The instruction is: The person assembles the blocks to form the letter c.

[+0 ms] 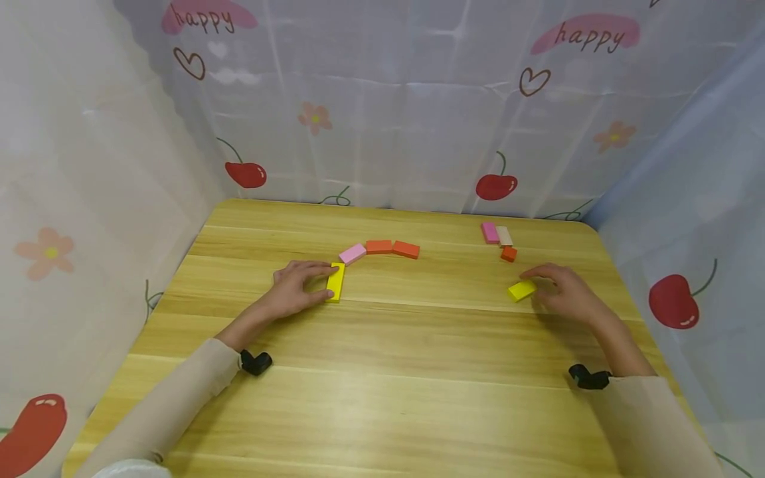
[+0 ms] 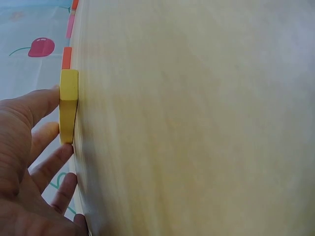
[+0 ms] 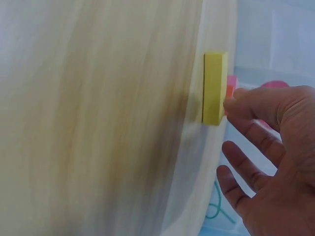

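A yellow wooden domino block lies flat at the left end of a curved row. My left hand holds it, thumb near its front end and a fingertip near its far end. A pink block touches its far end, followed by two orange blocks. On the right side, my right hand pinches another yellow block at the end nearest the palm; the other fingers are spread away from it. Whether this block touches the table cannot be told.
Behind my right hand lie a pink block, a cream block and a small-looking orange block, close together. The wooden table is bounded by a printed curtain at the back and both sides.
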Demonstrator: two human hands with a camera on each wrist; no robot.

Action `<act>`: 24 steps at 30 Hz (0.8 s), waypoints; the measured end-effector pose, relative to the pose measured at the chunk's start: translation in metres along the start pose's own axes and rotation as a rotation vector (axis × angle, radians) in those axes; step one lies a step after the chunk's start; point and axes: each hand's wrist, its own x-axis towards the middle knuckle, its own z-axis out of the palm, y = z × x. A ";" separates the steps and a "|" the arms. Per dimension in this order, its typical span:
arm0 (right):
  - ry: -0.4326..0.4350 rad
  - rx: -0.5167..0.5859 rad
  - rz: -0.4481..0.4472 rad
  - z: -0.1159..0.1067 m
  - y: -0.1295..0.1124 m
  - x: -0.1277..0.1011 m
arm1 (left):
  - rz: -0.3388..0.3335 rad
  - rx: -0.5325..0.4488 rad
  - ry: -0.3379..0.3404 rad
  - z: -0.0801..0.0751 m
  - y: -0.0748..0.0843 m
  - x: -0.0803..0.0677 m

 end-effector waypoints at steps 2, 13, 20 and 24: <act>-0.006 0.015 0.015 -0.001 0.003 -0.003 | 0.001 -0.001 0.000 0.000 -0.001 0.000; 0.007 -0.012 0.002 0.005 0.009 -0.002 | 0.013 -0.028 0.007 0.000 -0.003 0.000; 0.001 -0.020 0.043 0.009 0.009 -0.003 | 0.019 -0.031 0.007 0.000 -0.002 0.001; -0.018 -0.017 0.099 0.011 0.009 -0.006 | 0.019 -0.031 0.010 0.000 0.000 0.000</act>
